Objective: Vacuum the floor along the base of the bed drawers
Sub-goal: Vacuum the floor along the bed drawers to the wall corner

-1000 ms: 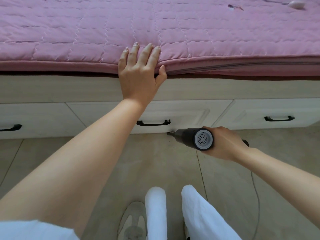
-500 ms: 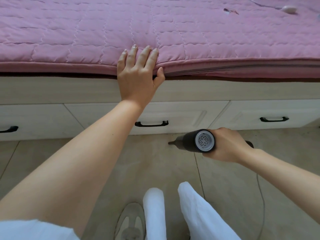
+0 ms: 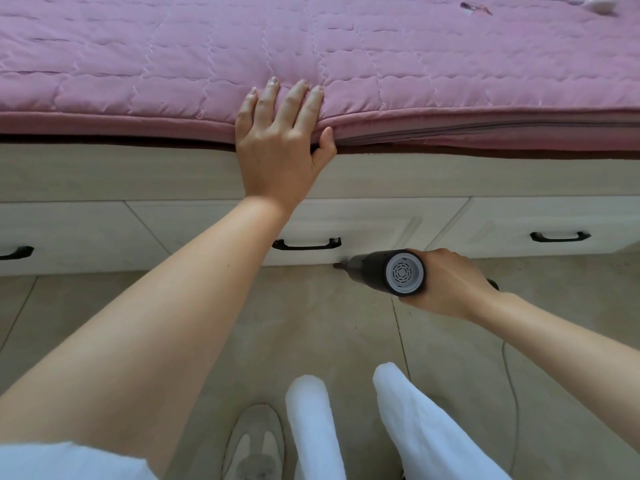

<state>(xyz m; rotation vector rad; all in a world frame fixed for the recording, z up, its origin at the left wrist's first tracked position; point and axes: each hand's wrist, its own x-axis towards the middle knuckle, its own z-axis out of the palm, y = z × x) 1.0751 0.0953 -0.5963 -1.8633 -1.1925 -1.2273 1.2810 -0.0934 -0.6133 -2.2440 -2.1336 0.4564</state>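
Observation:
My right hand [image 3: 450, 282] grips a black handheld vacuum [image 3: 388, 271] with a round white rear vent. Its thin nozzle tip points left and meets the floor at the base of the middle bed drawer [image 3: 367, 226]. My left hand [image 3: 280, 147] rests flat on the edge of the pink quilted mattress [image 3: 173, 64], fingers straight, thumb hooked under the edge. White drawers with black handles run along the bed base above the beige tiled floor [image 3: 311, 323].
A thin cord [image 3: 512, 386] trails on the floor to the right. My white trouser legs [image 3: 408, 427] and a grey shoe [image 3: 254, 445] are at the bottom. Small objects [image 3: 597, 3] lie on the mattress at the far right.
The vacuum and my right hand moved a little forward, so the nozzle tip again sits at the foot of the middle drawer. My left hand stayed on the mattress edge.

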